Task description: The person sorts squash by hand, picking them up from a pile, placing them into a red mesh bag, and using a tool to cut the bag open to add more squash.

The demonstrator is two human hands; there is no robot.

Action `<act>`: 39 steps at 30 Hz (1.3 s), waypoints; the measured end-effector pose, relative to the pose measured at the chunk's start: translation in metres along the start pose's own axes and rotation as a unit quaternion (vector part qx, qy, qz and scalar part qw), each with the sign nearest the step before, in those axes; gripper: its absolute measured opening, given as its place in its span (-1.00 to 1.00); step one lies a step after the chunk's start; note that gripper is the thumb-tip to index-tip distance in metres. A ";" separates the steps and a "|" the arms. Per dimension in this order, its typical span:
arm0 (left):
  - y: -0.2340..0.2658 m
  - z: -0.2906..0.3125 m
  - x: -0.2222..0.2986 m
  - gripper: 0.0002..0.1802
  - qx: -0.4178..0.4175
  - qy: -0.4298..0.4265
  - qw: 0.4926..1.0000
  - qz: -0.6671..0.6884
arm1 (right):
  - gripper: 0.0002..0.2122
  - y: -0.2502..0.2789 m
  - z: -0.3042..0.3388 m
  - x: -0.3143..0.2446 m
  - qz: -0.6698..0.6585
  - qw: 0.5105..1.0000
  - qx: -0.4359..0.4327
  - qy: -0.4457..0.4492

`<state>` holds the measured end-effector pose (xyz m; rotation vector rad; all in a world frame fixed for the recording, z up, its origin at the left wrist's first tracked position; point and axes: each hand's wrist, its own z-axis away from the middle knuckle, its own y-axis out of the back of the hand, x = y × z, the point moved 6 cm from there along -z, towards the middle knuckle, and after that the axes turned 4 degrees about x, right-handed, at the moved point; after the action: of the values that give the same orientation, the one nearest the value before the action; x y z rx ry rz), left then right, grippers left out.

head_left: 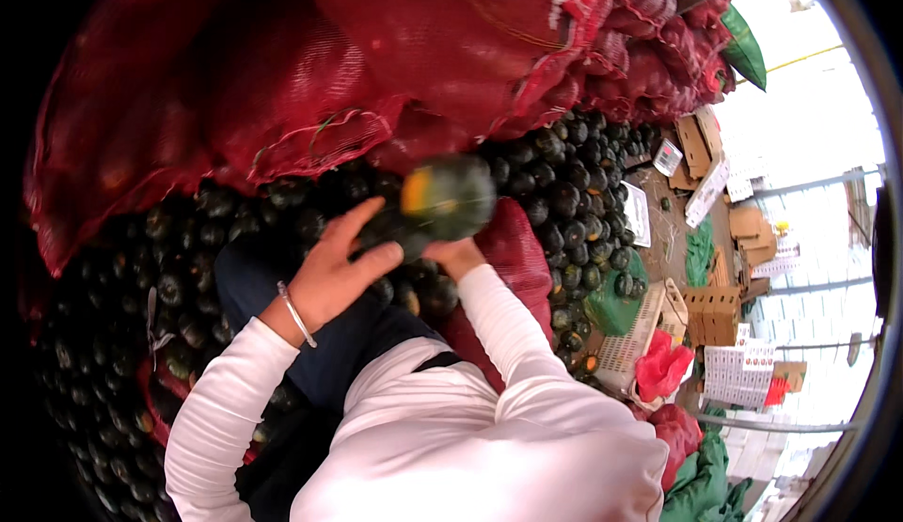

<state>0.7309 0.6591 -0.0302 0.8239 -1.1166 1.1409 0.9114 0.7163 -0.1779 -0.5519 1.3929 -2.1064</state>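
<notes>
A round dark green squash (450,197) with an orange-yellow patch is raised in front of me, smeared by motion. At its lower edge is my right hand (458,257), closed against it, the fingers mostly hidden beneath. To the left, my left hand (329,273), with a bangle at the wrist, has its thumb and index finger spread apart. Dark green skin shows just past its fingertips; whether they touch it I cannot tell. Many similar squashes (564,200) lie heaped around my legs.
Bulging red mesh sacks (451,47) are stacked along the far side. A red mesh sack (515,263) lies by my right forearm. To the right are a green sack (618,298), a white plastic crate (628,345), and cardboard boxes (710,315).
</notes>
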 end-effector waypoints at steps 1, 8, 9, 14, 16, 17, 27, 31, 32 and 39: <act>-0.021 -0.011 0.013 -0.33 -0.055 -0.011 0.998 -0.004 | -0.43 0.007 0.015 -0.045 0.080 0.992 -0.022 0.094; 0.187 0.089 -0.012 -0.52 0.158 0.222 0.962 -0.027 | -0.26 0.020 0.136 -0.295 -0.039 0.886 0.027 0.462; 0.236 0.141 -0.006 -0.50 0.250 0.221 0.942 -0.017 | -0.34 0.025 0.119 -0.283 -0.088 0.883 0.048 0.459; 0.350 0.388 -0.080 -0.52 0.558 0.073 0.823 0.073 | -0.64 0.079 0.044 -0.267 0.336 0.815 0.350 0.315; 0.327 0.461 -0.133 -0.59 0.609 0.102 0.784 0.054 | -0.77 0.064 -0.020 -0.181 0.470 0.813 0.309 0.152; 0.297 0.469 -0.162 -0.69 0.654 0.131 0.739 0.092 | -0.81 0.046 -0.045 -0.134 0.544 0.786 0.282 0.085; 0.122 0.508 -0.368 -0.73 0.715 0.327 0.617 -0.048 | -0.84 -0.060 -0.160 0.394 0.859 0.384 -0.329 -0.073; 0.108 0.471 -0.384 -0.53 0.615 0.393 0.631 -0.264 | -0.85 -0.005 -0.105 0.563 0.792 0.291 -0.504 -0.186; 0.105 0.461 -0.383 -0.41 0.581 0.448 0.632 -0.249 | -0.83 0.023 -0.096 0.593 0.777 0.256 -0.548 -0.177; 0.096 0.451 -0.359 -0.44 0.612 0.401 0.639 -0.237 | -0.75 0.181 -0.057 0.669 0.745 -0.150 -0.576 -0.302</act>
<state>0.5133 0.1666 -0.2574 1.2784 0.7971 1.4837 0.4048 0.2693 -0.3425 0.0505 1.0361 1.5940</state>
